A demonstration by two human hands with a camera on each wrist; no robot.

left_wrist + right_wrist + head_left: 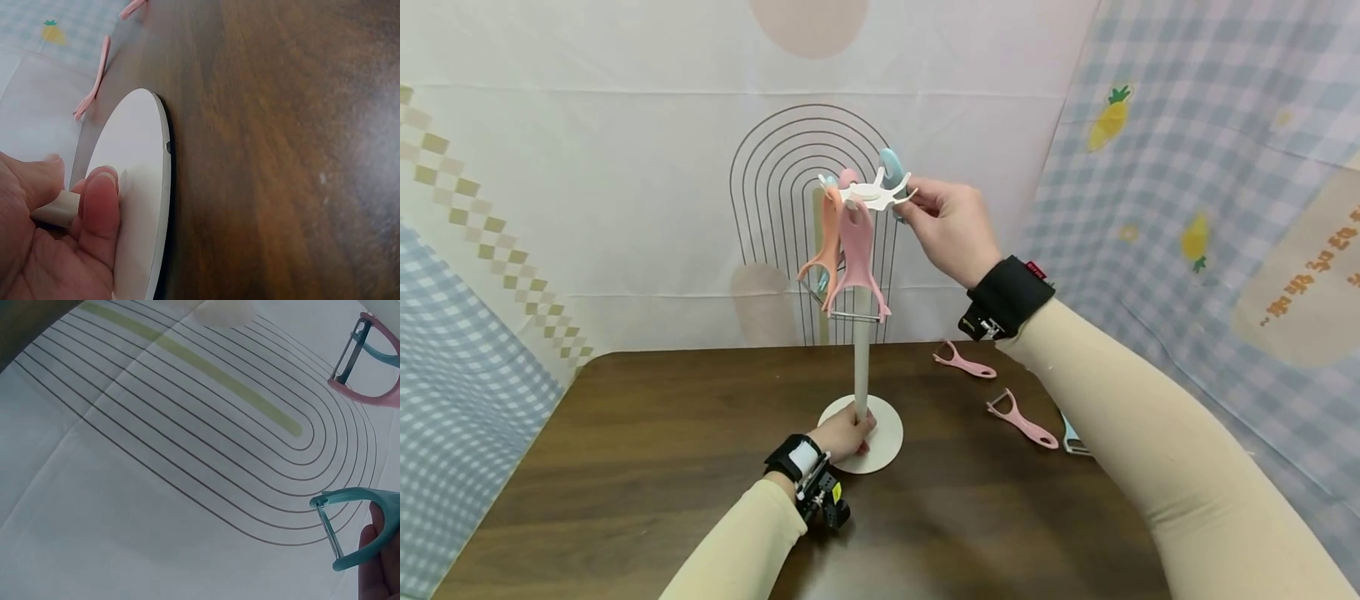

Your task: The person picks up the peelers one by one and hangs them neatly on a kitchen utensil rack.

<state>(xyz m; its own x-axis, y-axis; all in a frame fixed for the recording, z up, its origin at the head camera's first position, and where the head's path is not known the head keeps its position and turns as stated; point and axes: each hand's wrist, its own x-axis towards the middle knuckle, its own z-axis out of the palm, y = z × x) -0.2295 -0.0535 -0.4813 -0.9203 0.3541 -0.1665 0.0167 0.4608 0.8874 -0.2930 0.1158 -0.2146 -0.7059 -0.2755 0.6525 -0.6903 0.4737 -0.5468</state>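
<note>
A white stand (861, 358) rises from a round base (889, 433) to a ring of hooks (868, 197). My left hand (838, 434) grips the pole low down, thumb and fingers around it close to the base. Up at the hooks, my right hand (951, 227) pinches a light-blue peeler (359, 558) by its handle, at the right side of the ring. A pink peeler (856, 242) and an orange peeler (831, 229) hang at the front and left. Behind them, more peelers are partly hidden.
Two pink peelers, one farther back (973, 367) and one nearer (1032, 428), lie on the brown table (662, 467) to the right. Beside them a blue peeler (1072, 442) is partly covered by my right sleeve. A patterned cloth (625, 167) hangs behind the table.
</note>
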